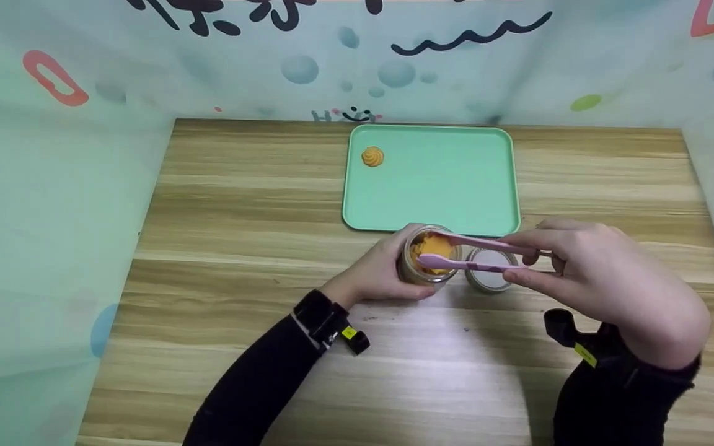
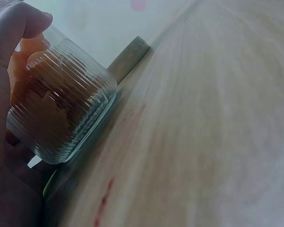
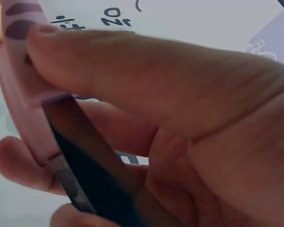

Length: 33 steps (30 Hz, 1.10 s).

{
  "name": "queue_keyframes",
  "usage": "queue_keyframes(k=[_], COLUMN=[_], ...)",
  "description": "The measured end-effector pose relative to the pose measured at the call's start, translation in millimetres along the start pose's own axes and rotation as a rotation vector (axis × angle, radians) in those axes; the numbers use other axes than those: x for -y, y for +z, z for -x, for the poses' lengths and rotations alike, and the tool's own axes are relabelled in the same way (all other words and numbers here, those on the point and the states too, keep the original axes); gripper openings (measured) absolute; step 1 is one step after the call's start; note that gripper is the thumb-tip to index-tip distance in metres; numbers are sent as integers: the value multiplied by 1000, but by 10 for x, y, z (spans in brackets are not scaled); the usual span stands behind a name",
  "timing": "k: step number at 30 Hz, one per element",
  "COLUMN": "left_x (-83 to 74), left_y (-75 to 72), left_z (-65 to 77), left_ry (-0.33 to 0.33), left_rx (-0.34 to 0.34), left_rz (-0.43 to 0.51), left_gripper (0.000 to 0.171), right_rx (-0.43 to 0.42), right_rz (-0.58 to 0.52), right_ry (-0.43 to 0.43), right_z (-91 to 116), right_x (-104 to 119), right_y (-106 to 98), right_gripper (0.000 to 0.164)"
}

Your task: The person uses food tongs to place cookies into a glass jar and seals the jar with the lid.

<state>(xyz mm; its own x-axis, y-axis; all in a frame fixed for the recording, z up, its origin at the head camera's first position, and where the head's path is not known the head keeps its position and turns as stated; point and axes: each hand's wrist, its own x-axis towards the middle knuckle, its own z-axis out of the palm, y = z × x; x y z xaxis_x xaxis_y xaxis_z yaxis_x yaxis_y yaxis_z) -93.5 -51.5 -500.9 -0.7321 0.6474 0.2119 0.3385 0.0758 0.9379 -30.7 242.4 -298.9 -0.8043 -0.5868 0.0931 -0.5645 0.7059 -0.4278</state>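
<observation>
My left hand [image 1: 382,269] grips a ribbed glass jar [image 2: 85,109] around its side, thumb towards me in the head view. Orange cookies [image 1: 440,243] fill much of the jar, seen through its open mouth. My right hand [image 1: 599,266] pinches pink tongs [image 1: 447,262] between thumb and fingers, near their joined end. The two tong tips are spread apart and reach in over the jar mouth, overlapping the cookies. In the right wrist view, the thumb presses one pink arm of the tongs [image 3: 33,71], and a shiny metal strip shows at their back end.
A green tray [image 1: 444,192] lies at the back of the wooden table [image 1: 239,204], with one swirled cookie [image 1: 372,156] near its far left corner. Beside the jar, under the tongs, is a round lid [image 1: 490,272] with a pale centre. Printed curtains stand behind and at both sides.
</observation>
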Motion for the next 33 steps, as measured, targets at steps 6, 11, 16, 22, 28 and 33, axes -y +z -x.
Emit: queue_keyframes(k=[6, 11, 16, 22, 28, 33], left_x=[3, 15, 14, 10, 8, 14], left_y=[-1, -1, -2, -5, -7, -5], left_z=[-3, -5, -1, -5, -7, -1], left_ry=[12, 26, 31, 30, 32, 28], left_rx=[2, 3, 3, 1, 7, 5], left_rz=[-8, -8, -14, -25, -10, -3], left_gripper=[95, 95, 95, 95, 93, 94], right_rx=[12, 36, 46, 69, 83, 70], right_rz=[6, -2, -2, 9, 20, 30], right_ry=[4, 27, 38, 71, 106, 97], right_z=[-19, -35, -34, -33, -20, -11], right_x=[13, 21, 25, 42, 58, 67], right_y=[20, 30, 27, 9, 1, 11], right_gripper=[24, 21, 22, 23, 25, 26])
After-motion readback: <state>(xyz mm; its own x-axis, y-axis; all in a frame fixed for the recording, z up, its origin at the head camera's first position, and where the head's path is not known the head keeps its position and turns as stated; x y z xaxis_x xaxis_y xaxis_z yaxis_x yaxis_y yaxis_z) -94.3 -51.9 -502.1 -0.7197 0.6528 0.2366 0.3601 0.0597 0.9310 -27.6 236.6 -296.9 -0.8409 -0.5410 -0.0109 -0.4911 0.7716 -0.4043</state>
